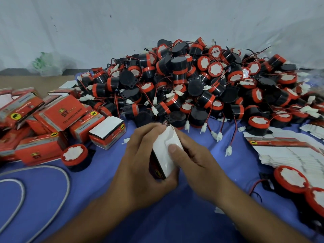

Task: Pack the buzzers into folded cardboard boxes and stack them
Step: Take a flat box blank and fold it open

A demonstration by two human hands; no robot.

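Two hands meet on one cardboard box [163, 156] over the table [105, 199]: our left hand [140, 165] curls its fingers [147, 132] round the red side, our right hand [198, 165] pins the white flap [171, 135] with its thumb; the long axis points away toward the buzzer heap [184, 81].

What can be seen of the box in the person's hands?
The box is small cardboard, plain white on the face turned up, with a red and black printed side bearing a yellow logo. It is tilted above the blue cloth. The left hand grips it from the left and below; the right hand presses its thumb on the white face.
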